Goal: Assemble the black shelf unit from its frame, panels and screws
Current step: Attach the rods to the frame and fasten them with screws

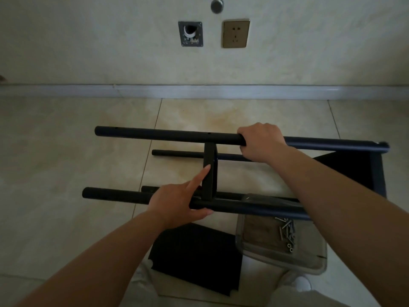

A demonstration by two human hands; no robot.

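The black shelf frame (155,135) is laid on its side on the tiled floor (66,151), close to the wall. Its upper tube is gripped by the right hand (262,141). The lower tube is held by the left hand (177,201), and one straight finger is pressed on the upright panel (209,173) between the tubes. A loose black panel (197,255) is seen below. The screws (287,233) are kept in a clear tray (254,253) beside it.
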